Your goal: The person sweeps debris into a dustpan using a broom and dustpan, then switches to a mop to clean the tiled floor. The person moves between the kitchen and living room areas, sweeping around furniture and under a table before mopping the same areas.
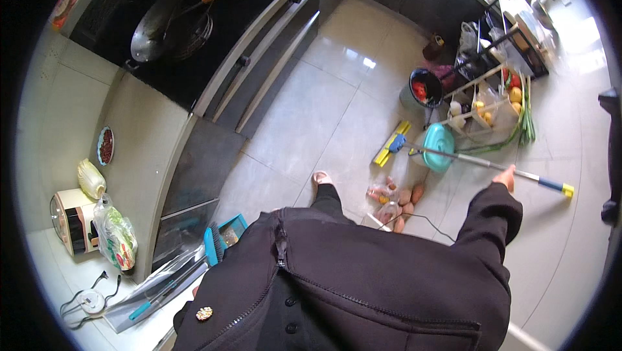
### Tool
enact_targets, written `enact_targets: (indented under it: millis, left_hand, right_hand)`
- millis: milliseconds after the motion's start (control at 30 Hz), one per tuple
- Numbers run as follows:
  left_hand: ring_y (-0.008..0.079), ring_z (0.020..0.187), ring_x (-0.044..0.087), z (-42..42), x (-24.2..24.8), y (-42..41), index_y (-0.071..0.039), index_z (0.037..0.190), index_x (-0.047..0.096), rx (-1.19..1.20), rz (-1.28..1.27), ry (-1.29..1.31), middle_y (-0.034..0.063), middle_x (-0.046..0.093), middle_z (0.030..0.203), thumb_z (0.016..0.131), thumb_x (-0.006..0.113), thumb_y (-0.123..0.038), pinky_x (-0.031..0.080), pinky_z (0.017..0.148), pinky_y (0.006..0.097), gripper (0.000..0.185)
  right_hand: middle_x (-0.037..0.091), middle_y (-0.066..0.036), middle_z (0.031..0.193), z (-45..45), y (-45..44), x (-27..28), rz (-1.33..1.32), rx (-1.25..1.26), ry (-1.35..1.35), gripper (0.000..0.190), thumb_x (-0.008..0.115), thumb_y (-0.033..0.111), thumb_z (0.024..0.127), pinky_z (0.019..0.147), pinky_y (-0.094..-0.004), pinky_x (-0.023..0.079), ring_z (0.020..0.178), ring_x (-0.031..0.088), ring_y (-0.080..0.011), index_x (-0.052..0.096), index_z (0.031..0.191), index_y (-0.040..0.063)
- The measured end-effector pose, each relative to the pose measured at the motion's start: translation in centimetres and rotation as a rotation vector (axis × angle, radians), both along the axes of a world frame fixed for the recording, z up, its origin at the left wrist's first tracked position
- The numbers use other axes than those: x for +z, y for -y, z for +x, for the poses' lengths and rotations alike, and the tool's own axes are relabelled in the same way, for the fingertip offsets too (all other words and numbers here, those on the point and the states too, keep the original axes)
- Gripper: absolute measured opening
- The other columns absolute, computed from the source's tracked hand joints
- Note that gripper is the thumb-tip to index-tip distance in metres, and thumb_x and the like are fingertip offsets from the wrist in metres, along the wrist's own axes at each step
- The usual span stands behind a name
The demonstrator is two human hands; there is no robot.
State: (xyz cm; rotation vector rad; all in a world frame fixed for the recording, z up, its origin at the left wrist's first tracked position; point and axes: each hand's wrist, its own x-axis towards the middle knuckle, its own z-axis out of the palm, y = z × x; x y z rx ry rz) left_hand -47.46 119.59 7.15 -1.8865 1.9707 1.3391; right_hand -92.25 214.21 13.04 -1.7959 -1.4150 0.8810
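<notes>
My right hand (pixel 505 177) grips the metal pole of a sponge mop (pixel 472 158) in its upper part. The pole slants from its blue and yellow end at right down to the blue joint. The yellow mop head (pixel 392 143) is at the tiled floor, beside a teal-lidded bin (pixel 439 147). Only a sliver of my left hand (pixel 196 291) shows at the edge of my dark jacket, near a long-handled broom and a teal dustpan (pixel 233 230). Whether it holds anything is hidden.
A trash bin (pixel 422 89) stands beside a vegetable rack (pixel 486 108) with scallions (pixel 527 122). Bagged produce and sweet potatoes (pixel 410 199) lie on the floor near my foot (pixel 321 178). At left, a counter (pixel 141 122) holds napa cabbage (pixel 91 179); a wok (pixel 150 35) sits on the stove.
</notes>
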Motion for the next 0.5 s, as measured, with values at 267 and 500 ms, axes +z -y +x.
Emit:
enact_targets:
  millis: [267,500]
  left_hand:
    - [0.0059,0.071,0.053,-23.7,7.2,-7.3,-0.009,0.11,0.056,-0.056,0.06,-0.472,-0.0026,0.058,0.089,0.089,0.059,-0.02,0.043,0.058,0.0202,0.024]
    - [0.0072,0.081,0.048,-38.8,28.8,-16.1,-0.001,0.115,0.054,-0.422,-0.441,-1.083,0.0009,0.055,0.097,0.092,0.053,-0.01,0.04,0.077,0.0209,0.024]
  right_hand:
    - [0.062,-0.025,0.096,-6.9,-11.4,1.5,0.046,0.024,0.154,0.08,0.067,0.064,0.066,0.081,-0.0404,0.049,0.089,0.062,-0.0336,0.059,0.086,-0.013]
    - [0.063,-0.017,0.103,-6.8,-13.1,1.0,0.027,0.335,0.58,0.06,0.053,0.054,0.08,0.082,-0.0396,0.045,0.094,0.059,-0.029,0.064,0.097,-0.002]
